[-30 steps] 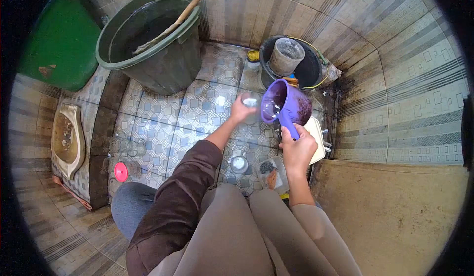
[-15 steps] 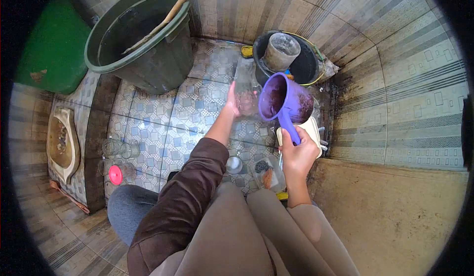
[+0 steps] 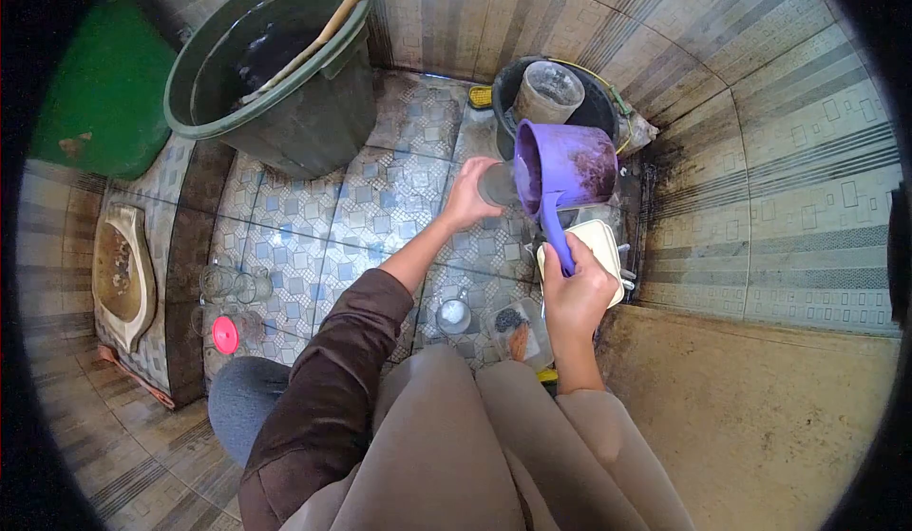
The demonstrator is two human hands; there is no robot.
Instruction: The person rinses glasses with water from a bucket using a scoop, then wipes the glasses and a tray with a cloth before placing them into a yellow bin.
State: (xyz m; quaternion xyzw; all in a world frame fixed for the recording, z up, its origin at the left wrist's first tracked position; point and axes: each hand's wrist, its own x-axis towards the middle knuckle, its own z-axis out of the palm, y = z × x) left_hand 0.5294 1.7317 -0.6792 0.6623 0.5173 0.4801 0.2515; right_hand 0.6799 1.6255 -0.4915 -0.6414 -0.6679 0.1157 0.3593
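My right hand (image 3: 579, 289) is closed round the handle of a purple dipper (image 3: 581, 165), which is tipped on its side with its mouth facing left. Its outside has dark stains. Close to the dipper's mouth, my left hand (image 3: 473, 195) is wrapped round a clear glass (image 3: 498, 185), whose right end is partly hidden by the dipper's rim. Below the dipper lies a cream container (image 3: 600, 246), partly covered by my right hand. A small cup with white contents (image 3: 453, 314) and a clear tray with a dark pad and an orange-brown piece (image 3: 518, 334) rest near my knees.
A large green bin (image 3: 328, 127) with a wooden stick (image 3: 337, 20) stands at upper left. Beyond the dipper, a black bucket (image 3: 601, 137) holds a grey container (image 3: 548, 94). Glass jars (image 3: 252, 287) and a pink lid (image 3: 225, 334) are at left, near a stone basin (image 3: 141, 289).
The dipper has tipped further onto its side and moved slightly up and right. My left hand has turned round the glass, which is near the dipper's mouth. Water in the bin looks more visible.
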